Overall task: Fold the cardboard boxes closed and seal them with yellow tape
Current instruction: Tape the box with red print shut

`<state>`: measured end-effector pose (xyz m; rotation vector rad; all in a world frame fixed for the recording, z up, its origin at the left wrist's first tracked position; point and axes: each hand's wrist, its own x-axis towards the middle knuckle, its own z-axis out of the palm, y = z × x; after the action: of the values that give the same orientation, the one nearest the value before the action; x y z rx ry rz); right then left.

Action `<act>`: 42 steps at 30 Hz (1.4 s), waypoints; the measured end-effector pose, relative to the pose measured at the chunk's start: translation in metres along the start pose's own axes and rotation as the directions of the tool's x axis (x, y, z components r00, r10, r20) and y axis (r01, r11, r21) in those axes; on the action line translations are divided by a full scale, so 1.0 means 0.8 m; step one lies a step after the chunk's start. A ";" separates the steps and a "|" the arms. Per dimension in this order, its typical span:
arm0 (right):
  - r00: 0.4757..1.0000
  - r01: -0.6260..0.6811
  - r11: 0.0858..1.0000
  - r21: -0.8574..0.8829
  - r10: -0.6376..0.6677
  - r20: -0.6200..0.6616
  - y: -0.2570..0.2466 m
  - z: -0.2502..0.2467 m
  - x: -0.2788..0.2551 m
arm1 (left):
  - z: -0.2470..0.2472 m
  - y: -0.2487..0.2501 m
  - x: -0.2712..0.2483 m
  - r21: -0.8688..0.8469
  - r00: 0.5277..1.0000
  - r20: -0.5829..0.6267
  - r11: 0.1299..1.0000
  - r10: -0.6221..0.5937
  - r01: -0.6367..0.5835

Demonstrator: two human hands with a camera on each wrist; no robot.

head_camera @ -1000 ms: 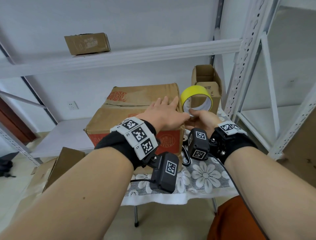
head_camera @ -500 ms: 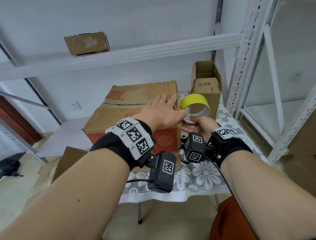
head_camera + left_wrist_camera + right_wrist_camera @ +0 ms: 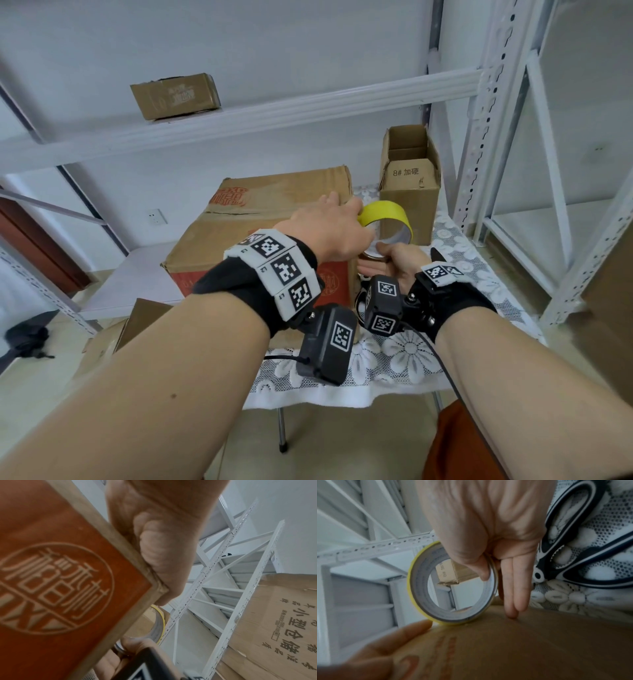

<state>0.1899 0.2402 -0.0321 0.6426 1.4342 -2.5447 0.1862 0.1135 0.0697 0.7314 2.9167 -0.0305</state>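
Right hand (image 3: 390,262) pinches the yellow tape roll (image 3: 387,221) by its rim, beside the large cardboard box's (image 3: 270,219) right top edge. Left hand (image 3: 329,229), fingers extended, rests on that edge, touching the roll. Scissors (image 3: 583,555) lie on the tabletop (image 3: 404,363).

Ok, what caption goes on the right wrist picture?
Right hand pinching the tape against the box, scissors nearby.

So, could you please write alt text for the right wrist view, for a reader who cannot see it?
The right hand pinches a roll of yellow tape by its rim, thumb inside the core, against a brown cardboard box. The left hand's fingers lie at the box edge, and black scissors lie on the lace tablecloth.
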 end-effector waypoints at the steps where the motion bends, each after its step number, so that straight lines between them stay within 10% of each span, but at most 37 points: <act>1: 1.000 0.019 1.000 -0.011 -0.019 -0.010 0.001 0.001 0.002 | 0.000 -0.001 0.001 0.002 1.000 0.015 1.000 -0.013 0.013; 14: 0.934 0.162 0.902 -0.400 -0.272 -0.234 -0.004 -0.004 0.016 | 0.005 0.001 0.000 -0.043 0.997 0.056 0.998 -0.050 0.053; 19: 0.692 0.423 0.394 -0.816 -0.722 0.010 -0.031 0.014 -0.012 | 0.009 -0.004 0.000 -0.124 0.998 -0.009 0.990 -0.068 0.066; 24: 0.762 0.294 -0.087 -0.952 -0.580 0.288 -0.041 0.043 -0.032 | 0.012 -0.009 0.003 -0.121 0.998 0.005 0.991 -0.061 0.061; 39: 0.764 0.345 -0.170 -0.923 -0.520 0.381 -0.037 0.042 -0.042 | 0.007 -0.013 -0.001 -0.216 0.998 0.032 0.975 -0.055 0.060; 42: 0.722 0.416 0.096 -0.905 -0.639 0.264 -0.045 0.036 -0.033 | 0.007 -0.013 -0.004 -0.213 0.999 0.030 0.976 -0.033 0.039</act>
<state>0.1937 0.2332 0.0205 0.0924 3.2548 -1.2656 0.1845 0.1027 0.0644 0.6376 2.8484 0.2637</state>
